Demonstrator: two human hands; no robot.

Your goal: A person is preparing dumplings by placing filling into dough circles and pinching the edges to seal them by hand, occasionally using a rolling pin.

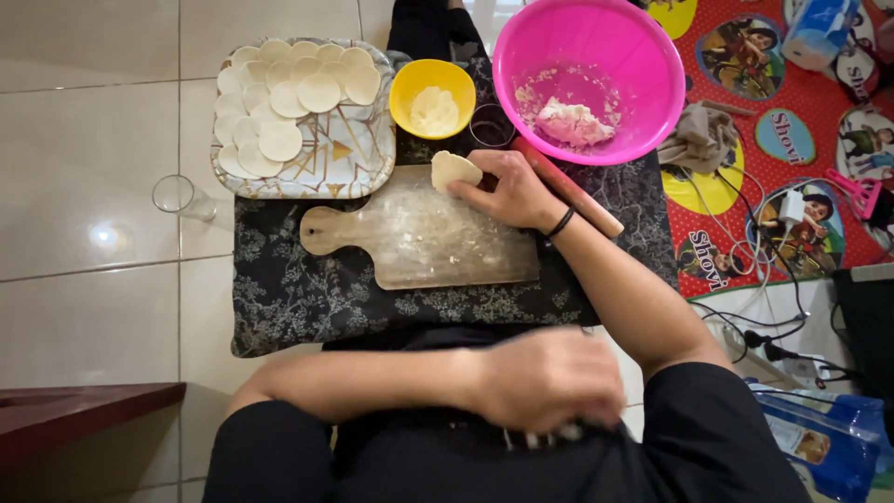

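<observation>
My right hand reaches over the far edge of a wooden cutting board and pinches a small flat piece of dough at its top edge. A wooden rolling pin lies just behind that hand. My left hand rests low against my dark clothing, fingers curled in and blurred, nothing visible in it. A patterned tray at the back left carries several thin dough rounds. A yellow bowl holds flour, and a big pink bowl holds a lump of dough.
The board lies on a dark floral cloth over pale floor tiles. A clear glass lies left of the tray, another small glass sits between the bowls. At the right are a red patterned mat, a grey rag, cables and a blue bottle.
</observation>
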